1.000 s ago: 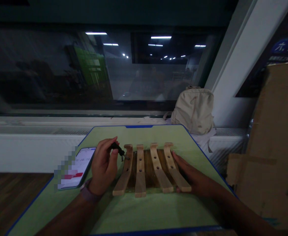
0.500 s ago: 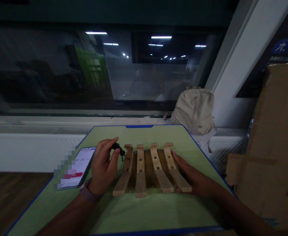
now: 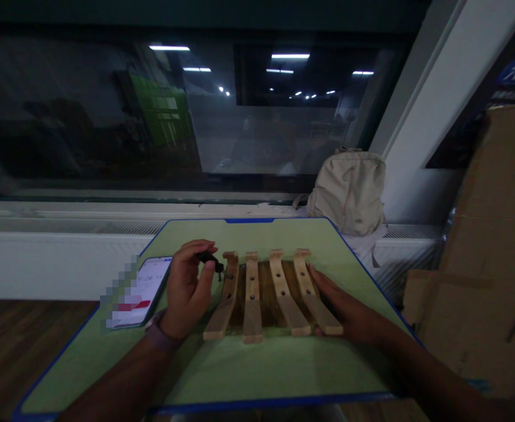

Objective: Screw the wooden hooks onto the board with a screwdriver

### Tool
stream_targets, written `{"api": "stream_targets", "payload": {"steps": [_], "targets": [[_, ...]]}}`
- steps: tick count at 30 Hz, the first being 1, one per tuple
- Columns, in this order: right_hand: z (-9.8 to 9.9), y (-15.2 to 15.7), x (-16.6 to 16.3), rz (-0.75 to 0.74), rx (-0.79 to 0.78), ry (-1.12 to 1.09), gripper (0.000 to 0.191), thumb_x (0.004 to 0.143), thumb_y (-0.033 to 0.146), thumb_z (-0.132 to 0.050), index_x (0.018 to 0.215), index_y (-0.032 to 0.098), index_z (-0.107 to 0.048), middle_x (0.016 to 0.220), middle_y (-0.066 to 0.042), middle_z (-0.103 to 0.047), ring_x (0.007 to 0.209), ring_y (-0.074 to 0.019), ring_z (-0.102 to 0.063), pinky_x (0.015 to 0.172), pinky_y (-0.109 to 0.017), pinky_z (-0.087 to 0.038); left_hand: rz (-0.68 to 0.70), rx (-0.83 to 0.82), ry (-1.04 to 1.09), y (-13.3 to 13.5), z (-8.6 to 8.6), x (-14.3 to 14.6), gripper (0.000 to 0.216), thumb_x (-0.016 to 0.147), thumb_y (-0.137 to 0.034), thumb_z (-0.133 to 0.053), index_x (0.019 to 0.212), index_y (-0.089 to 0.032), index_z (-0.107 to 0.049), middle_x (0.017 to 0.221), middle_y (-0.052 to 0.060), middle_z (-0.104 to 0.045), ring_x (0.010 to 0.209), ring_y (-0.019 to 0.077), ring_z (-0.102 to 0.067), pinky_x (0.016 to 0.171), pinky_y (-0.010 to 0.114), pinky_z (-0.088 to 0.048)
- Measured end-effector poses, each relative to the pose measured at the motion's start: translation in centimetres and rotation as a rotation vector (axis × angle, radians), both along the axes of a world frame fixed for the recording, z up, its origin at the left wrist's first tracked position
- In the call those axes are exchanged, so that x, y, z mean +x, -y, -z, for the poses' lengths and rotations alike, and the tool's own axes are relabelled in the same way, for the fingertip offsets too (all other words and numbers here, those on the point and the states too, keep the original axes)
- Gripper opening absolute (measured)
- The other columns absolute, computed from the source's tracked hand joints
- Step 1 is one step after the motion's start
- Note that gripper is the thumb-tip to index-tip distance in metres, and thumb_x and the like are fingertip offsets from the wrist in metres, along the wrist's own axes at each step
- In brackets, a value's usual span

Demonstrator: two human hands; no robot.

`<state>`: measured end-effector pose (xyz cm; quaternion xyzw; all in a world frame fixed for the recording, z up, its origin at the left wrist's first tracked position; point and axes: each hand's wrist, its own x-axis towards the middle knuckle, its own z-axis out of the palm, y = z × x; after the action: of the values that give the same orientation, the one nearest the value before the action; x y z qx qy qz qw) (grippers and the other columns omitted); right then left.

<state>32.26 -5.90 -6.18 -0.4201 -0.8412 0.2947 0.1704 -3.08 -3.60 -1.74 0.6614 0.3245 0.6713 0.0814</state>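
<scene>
Several curved pale wooden slats [image 3: 252,305], each with two dark holes, lie side by side over a brown board [image 3: 268,293] on the green tabletop. My left hand [image 3: 189,293] is closed around a short black-handled tool [image 3: 211,261], which looks like a screwdriver. Its thin metal end meets the leftmost slat [image 3: 227,299] near the upper hole. A small screw-like piece hangs under the tool, too small to make out surely. My right hand [image 3: 349,313] grips the right side of the slatted piece, fingers along the rightmost slat [image 3: 317,305].
A phone [image 3: 145,293] with a lit screen lies left of my left hand. The green table [image 3: 240,375] has a blue edge. Behind it are a window sill and a beige backpack [image 3: 349,190]. Tall cardboard [image 3: 486,246] stands at the right.
The view has shifted slightly, so the table sits a little higher in the picture. Both hands keep their places on the tool and the slatted piece.
</scene>
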Motion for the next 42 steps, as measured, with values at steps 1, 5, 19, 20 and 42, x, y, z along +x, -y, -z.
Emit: {"api": "stream_targets", "payload": {"steps": [1, 5, 19, 20, 42], "targets": [[0.0, 0.0, 0.0, -0.003, 0.002, 0.001, 0.122, 0.085, 0.063, -0.071, 0.164, 0.02, 0.012, 0.173, -0.011, 0.007, 0.158, -0.0363, -0.001, 0.127, -0.059, -0.011, -0.026, 0.019, -0.009, -0.1, 0.0, -0.2, 0.019, 0.095, -0.024, -0.063, 0.114, -0.023, -0.06, 0.11, 0.007, -0.062, 0.097, 0.0176, -0.066, 0.082, 0.033, -0.058], [-0.1, 0.1, 0.0, -0.014, 0.021, -0.006, 0.12, 0.086, 0.062, -0.07, 0.163, 0.022, 0.013, 0.173, -0.009, 0.006, 0.158, -0.0361, -0.002, 0.127, -0.058, -0.012, -0.185, -0.009, -0.059, -0.3, 0.1, -0.5, 0.021, 0.092, -0.022, -0.068, 0.112, -0.022, -0.064, 0.106, 0.006, -0.061, 0.094, 0.0168, -0.064, 0.081, 0.031, -0.056], [-0.4, 0.1, 0.0, -0.025, 0.022, -0.013, 0.118, 0.088, 0.059, -0.069, 0.164, 0.02, 0.012, 0.173, -0.011, 0.006, 0.158, -0.0359, -0.002, 0.127, -0.057, -0.012, -0.224, -0.032, -0.119, -0.4, 0.3, -0.8, 0.025, 0.093, -0.026, -0.067, 0.119, -0.023, -0.066, 0.105, 0.006, -0.063, 0.095, 0.0182, -0.065, 0.081, 0.032, -0.055], [-0.4, 0.1, 0.0, -0.027, 0.026, -0.013, 0.118, 0.088, 0.059, -0.069, 0.164, 0.02, 0.012, 0.173, -0.011, 0.006, 0.158, -0.0361, -0.002, 0.127, -0.057, -0.012, -0.207, -0.042, -0.104, -0.4, 0.4, -0.7, 0.028, 0.095, -0.025, -0.064, 0.124, -0.024, -0.064, 0.108, 0.006, -0.064, 0.096, 0.0181, -0.066, 0.082, 0.032, -0.056], [-0.3, 0.2, 0.0, -0.022, 0.058, -0.04, 0.118, 0.086, 0.056, -0.073, 0.163, 0.027, 0.012, 0.173, -0.008, 0.004, 0.158, -0.0373, -0.006, 0.126, -0.062, -0.016, -0.072, -0.047, -0.048, -0.4, 0.7, -0.6, 0.031, 0.099, -0.024, -0.058, 0.13, -0.025, -0.059, 0.116, 0.008, -0.061, 0.102, 0.0185, -0.065, 0.087, 0.034, -0.055]]}}
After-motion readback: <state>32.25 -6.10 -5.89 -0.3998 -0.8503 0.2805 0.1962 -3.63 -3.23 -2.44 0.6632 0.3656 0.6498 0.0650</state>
